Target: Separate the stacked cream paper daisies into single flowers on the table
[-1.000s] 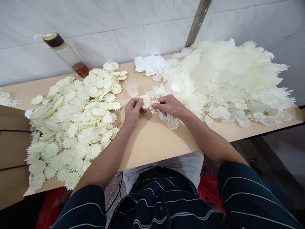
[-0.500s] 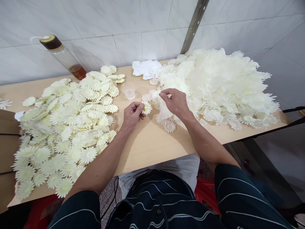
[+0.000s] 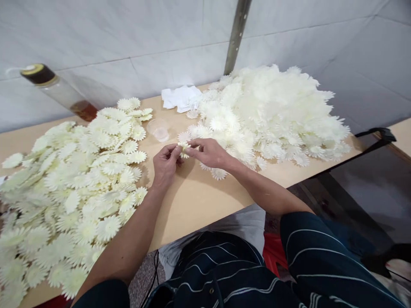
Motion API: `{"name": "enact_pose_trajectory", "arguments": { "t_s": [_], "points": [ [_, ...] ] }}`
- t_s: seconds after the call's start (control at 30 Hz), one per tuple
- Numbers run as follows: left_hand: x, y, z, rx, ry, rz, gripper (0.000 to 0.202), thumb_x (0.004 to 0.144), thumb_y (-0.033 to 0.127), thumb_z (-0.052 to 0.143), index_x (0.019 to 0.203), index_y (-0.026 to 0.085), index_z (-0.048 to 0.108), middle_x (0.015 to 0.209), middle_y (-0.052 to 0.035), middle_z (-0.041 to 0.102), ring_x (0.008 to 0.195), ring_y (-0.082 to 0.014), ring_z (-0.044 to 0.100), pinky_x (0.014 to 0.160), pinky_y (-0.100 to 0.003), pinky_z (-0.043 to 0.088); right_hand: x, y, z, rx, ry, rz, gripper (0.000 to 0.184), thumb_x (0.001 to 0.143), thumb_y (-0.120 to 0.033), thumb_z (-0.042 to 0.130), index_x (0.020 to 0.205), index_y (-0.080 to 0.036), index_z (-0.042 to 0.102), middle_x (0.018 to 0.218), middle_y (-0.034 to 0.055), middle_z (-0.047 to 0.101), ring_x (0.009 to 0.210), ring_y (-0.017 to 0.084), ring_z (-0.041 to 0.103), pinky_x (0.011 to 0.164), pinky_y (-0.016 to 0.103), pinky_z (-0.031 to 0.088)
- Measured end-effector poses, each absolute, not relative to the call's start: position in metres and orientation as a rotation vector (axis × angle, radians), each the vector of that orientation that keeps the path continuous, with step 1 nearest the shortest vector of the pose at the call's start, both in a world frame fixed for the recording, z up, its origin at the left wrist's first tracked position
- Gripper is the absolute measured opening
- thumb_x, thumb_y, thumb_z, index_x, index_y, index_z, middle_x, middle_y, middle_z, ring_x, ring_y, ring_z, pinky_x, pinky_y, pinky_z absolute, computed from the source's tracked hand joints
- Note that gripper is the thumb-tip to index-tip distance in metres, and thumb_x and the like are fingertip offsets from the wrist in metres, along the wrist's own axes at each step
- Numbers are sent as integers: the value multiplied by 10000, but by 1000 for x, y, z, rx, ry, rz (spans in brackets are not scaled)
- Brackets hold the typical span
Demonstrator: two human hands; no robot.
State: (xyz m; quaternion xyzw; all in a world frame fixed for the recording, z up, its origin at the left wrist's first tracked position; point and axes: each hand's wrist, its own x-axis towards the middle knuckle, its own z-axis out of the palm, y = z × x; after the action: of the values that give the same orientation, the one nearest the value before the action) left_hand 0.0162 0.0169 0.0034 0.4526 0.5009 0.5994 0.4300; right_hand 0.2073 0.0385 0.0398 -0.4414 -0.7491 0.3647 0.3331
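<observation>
My left hand (image 3: pixel 166 164) pinches a small cream artificial flower (image 3: pixel 184 149) between thumb and fingers, just above the table. My right hand (image 3: pixel 208 152) meets it from the right, thumb and fingertips closed on the same flower; whether they also hold some tiny part is hidden. Behind and to the right of that hand spreads a big heap of pale daisy-like flower heads (image 3: pixel 266 111). Left of my left hand lies another pile of cream flowers (image 3: pixel 86 184), yellower at their centres. A clear plastic cup (image 3: pixel 158 129) stands just beyond my hands.
Against the tiled wall leans a bottle (image 3: pixel 69 94) with brown liquid and a dark cap. Crumpled white tissue (image 3: pixel 181 98) lies at the table's back. A metal post (image 3: pixel 236 38) runs up the wall. The wooden table (image 3: pixel 205 201) ends just before my body. A red stool (image 3: pixel 272 252) shows below.
My right hand has come down and left from above the right heap to the flower in my left hand. The head view has turned somewhat to the right.
</observation>
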Motion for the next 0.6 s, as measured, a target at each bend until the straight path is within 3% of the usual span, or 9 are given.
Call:
{"name": "enact_pose_trajectory", "arguments": {
  "t_s": [0.13, 0.3, 0.5, 0.6],
  "points": [
    [16, 15, 5, 1171, 1304, 1449, 383, 798, 531, 931, 924, 192, 807, 586, 31, 687, 461, -101, 584, 442, -203, 460, 204, 42, 34, -1199, -1932, 1025, 681, 983, -797, 660, 776, -153, 741, 773, 34, 679, 796, 169, 572, 752, 306, 418],
    [17, 15, 5, 1194, 1314, 1428, 396, 807, 538, 907, 942, 185, 789, 579, 34, 684, 447, -101, 581, 435, -198, 453, 206, 45, 31, -1175, -1855, 1079, 486, 969, -647, 729, 947, -165, 784, 913, 43, 740, 848, 170, 585, 802, 303, 414],
    [18, 14, 6, 1231, 1307, 1416, 388, 830, 533, 909, 931, 184, 774, 587, 37, 687, 447, -99, 594, 428, -189, 457, 204, 43, 34, -1196, -1883, 1066, 574, 971, -697, 685, 713, -191, 606, 665, -24, 502, 748, 148, 444, 715, 297, 340],
    [19, 13, 4, 1240, 1275, 1401, 394, 833, 547, 921, 931, 194, 774, 600, 41, 693, 446, -100, 604, 426, -188, 477, 204, 41, 38, -1241, -1892, 1054, 582, 958, -678, 710, 658, -199, 571, 621, -35, 464, 723, 141, 439, 690, 295, 322]
  ]
}}
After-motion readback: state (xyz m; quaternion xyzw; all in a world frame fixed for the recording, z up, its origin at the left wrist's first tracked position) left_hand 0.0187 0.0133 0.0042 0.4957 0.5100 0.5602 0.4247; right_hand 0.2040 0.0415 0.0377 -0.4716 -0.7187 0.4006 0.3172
